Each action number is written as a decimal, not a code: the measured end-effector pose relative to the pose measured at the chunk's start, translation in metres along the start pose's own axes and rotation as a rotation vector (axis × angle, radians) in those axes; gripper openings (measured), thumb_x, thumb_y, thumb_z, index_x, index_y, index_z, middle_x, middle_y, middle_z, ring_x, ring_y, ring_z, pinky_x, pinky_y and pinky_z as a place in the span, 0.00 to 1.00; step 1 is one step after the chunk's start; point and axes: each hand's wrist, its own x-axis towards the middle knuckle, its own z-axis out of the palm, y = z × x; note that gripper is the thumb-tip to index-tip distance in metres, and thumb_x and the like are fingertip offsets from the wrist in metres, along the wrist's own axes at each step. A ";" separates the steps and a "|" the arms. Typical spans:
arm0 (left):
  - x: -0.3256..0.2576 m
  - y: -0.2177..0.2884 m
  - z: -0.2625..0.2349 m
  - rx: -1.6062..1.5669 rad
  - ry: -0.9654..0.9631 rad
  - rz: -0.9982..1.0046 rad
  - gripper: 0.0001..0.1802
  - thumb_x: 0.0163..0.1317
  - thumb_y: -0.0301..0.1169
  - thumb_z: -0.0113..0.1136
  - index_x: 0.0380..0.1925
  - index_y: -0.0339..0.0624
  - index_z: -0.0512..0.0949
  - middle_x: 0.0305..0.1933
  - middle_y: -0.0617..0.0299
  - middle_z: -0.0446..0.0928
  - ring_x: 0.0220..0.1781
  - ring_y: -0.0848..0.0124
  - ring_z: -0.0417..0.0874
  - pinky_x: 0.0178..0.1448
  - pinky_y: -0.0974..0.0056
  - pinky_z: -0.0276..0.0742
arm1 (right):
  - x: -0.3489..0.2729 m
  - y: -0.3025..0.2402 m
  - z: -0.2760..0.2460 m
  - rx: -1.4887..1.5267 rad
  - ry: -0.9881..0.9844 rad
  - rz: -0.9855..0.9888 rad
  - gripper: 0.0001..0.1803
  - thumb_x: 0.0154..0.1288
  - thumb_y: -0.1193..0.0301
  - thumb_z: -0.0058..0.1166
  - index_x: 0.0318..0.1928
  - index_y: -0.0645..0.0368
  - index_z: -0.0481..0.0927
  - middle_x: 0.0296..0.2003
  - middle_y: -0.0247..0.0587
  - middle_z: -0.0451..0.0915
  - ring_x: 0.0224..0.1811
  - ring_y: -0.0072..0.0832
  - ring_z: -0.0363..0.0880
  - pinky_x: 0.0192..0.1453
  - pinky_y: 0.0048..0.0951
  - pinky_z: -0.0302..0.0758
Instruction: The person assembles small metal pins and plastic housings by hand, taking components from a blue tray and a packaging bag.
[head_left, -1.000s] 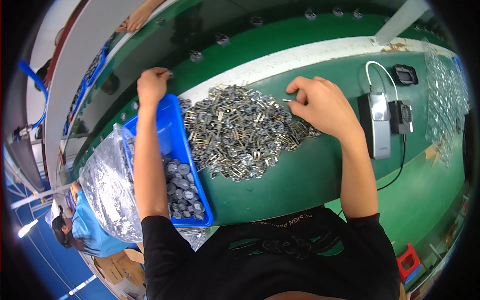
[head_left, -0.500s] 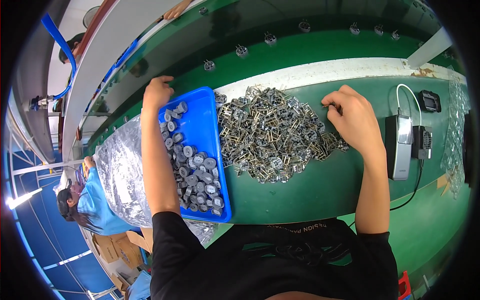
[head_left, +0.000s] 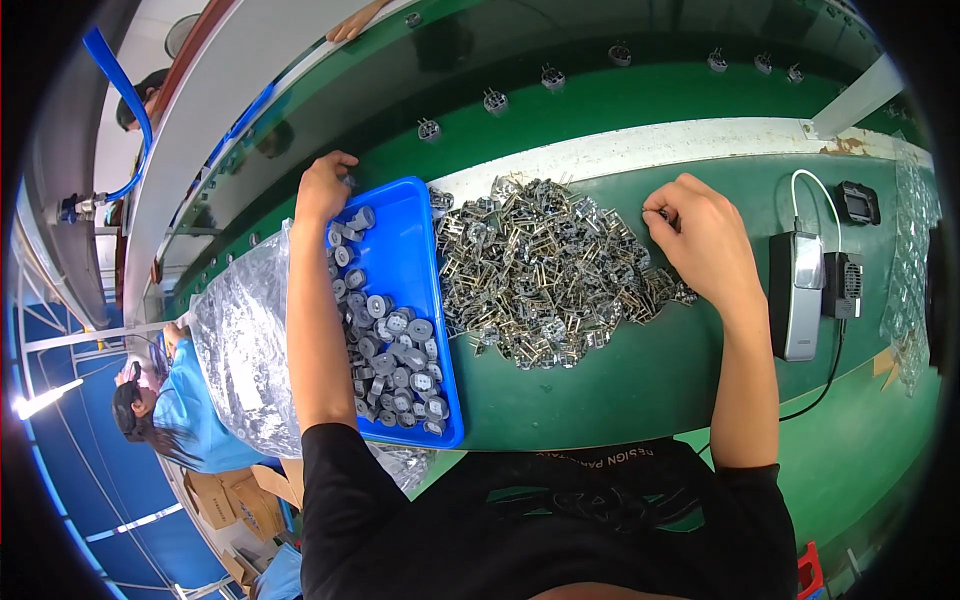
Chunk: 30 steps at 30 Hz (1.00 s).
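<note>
My left hand (head_left: pixel 326 186) reaches past the far end of a blue tray (head_left: pixel 409 230), over the edge of the dark green belt. Its fingers are bent around a small grey round piece (head_left: pixel 348 181), mostly hidden. Grey round plastic housings (head_left: pixel 400 375) lie in the tray, partly covered by my left forearm. My right hand (head_left: pixel 688 222) is held in a pinch just right of a heap of metal-pinned plug inserts (head_left: pixel 545 265). A small dark part (head_left: pixel 650 212) shows at its fingertips, too small to make out fully.
Assembled pieces (head_left: pixel 495 100) stand spaced along the belt (head_left: pixel 590 95). A white ledge (head_left: pixel 600 142) borders the bench (head_left: pixel 520 410). To the right lie a grey power bank (head_left: pixel 797 300), a black adapter (head_left: pixel 845 285) and cables. Clear plastic wrap (head_left: pixel 245 340) and a co-worker (head_left: pixel 205 400) are at left.
The pieces on the belt have shifted slightly to the right. My left hand has moved a little rightward; my right hand stays in its pinch, nearly still.
</note>
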 end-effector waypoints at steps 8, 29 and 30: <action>-0.023 0.061 -0.021 -0.618 -0.018 0.010 0.19 0.48 0.16 0.62 0.43 0.35 0.81 0.38 0.57 0.82 0.35 0.72 0.82 0.44 0.69 0.78 | -0.002 -0.012 0.000 0.199 0.103 -0.090 0.06 0.57 0.77 0.63 0.35 0.64 0.81 0.29 0.41 0.81 0.25 0.31 0.77 0.30 0.30 0.73; -0.129 0.234 -0.029 -0.943 -0.318 0.235 0.20 0.48 0.21 0.71 0.44 0.39 0.83 0.26 0.66 0.78 0.25 0.82 0.78 0.31 0.75 0.74 | -0.015 -0.043 0.025 0.480 0.298 -0.378 0.05 0.55 0.79 0.62 0.33 0.59 0.82 0.30 0.32 0.77 0.27 0.29 0.78 0.28 0.29 0.74; -0.128 0.234 -0.030 -0.925 -0.321 0.236 0.20 0.48 0.21 0.71 0.44 0.39 0.83 0.26 0.66 0.78 0.25 0.82 0.78 0.31 0.75 0.74 | -0.014 -0.044 0.025 0.490 0.290 -0.385 0.05 0.55 0.79 0.63 0.33 0.58 0.82 0.30 0.32 0.77 0.27 0.29 0.78 0.27 0.29 0.74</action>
